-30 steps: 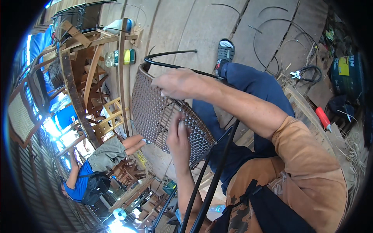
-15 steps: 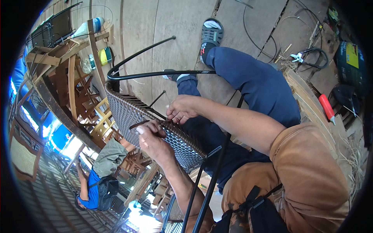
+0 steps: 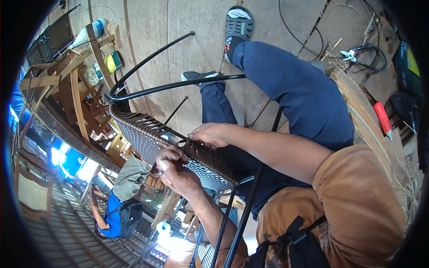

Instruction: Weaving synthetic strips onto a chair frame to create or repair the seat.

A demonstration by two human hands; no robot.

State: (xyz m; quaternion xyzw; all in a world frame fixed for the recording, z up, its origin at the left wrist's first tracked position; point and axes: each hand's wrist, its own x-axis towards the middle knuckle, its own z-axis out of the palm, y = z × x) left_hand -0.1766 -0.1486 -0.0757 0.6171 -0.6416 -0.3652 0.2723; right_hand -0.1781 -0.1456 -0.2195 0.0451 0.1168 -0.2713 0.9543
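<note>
A chair with a black tubular metal frame (image 3: 174,91) lies tilted across my lap, its woven panel (image 3: 134,131) of dark brown synthetic rattan turned sideways. My left hand (image 3: 176,172) is at the panel's outer face, fingers curled on a brown rattan strand (image 3: 155,171) whose loop sticks out beside the thumb. Across the panel's wrapped edge, my right hand (image 3: 210,135) pinches with thumb and fingers at the same strand where it passes over the rim. Its fingertips partly hide the strand there.
A red-handled tool (image 3: 382,117) and wire cutters (image 3: 351,55) lie to the right on the wooden floor (image 3: 205,27). Wooden furniture parts (image 3: 78,98) are stacked at left. Another person in blue (image 3: 114,219) is at lower left. A chair leg (image 3: 243,219) crosses near my left forearm.
The left hand has shifted slightly down, its strand loop now below the knuckles. The right hand has stayed at the rim. The whole view has shifted a little.
</note>
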